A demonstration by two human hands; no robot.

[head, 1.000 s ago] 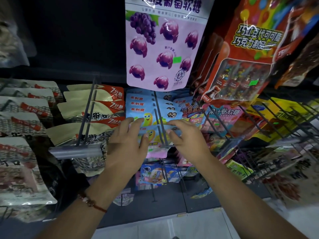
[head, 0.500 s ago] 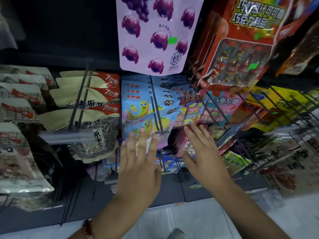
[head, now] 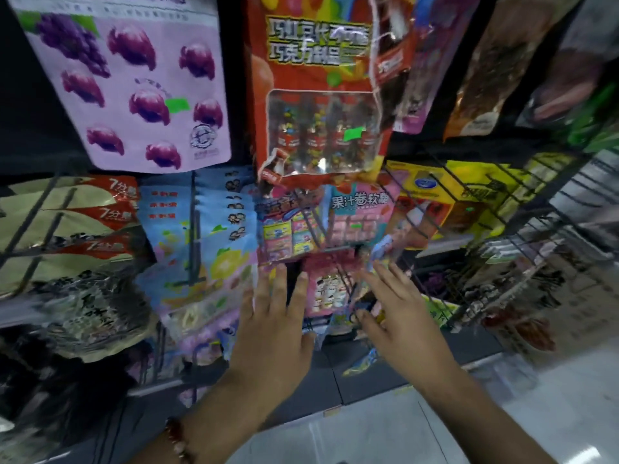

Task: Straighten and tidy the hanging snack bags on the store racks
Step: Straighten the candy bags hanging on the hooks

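Change: both hands now sit further right along the rack than half a second ago, off the blue bags and in front of the pink packs; the purple grape bag has slid to the upper left of the view.
Left hand [head: 273, 333]: flat, fingers straight and slightly spread, pointing to 12 o'clock, holding nothing; a beaded bracelet [head: 177, 438] rings the wrist at 7 o'clock of it.
Right hand [head: 398, 313]: fingers straight and fanned toward 11 o'clock, gripping nothing; whether the tips touch a pack cannot be told through the blur.
Hands together: apart, side by side, a dark gap between them.
Pink packs [head: 330, 289]: hang just at 12 o'clock of the gap, behind the fingertips.
Juice-roll candy packs [head: 360, 219]: pink and teal, at 12 o'clock of the right hand, overlapping the packs beside them.
Blue bags [head: 201, 229]: a fanned row on a hook at 10 o'clock of the left hand, the front ones tilted.
Tan nut bags [head: 73, 229]: far at 9 o'clock, stacked on wire hooks.
Purple grape bag [head: 134, 88]: upper row, at 11 o'clock.
Red chocolate pack [head: 318, 95]: upper row at 12 o'clock, its lower edge over the juice-roll candy.
Wire hooks [head: 502, 236]: jut out at 2 o'clock, crowding the right hand's side.
Open room: the pale floor [head: 385, 440] and dark base ledge [head: 368, 380] at 6 o'clock.
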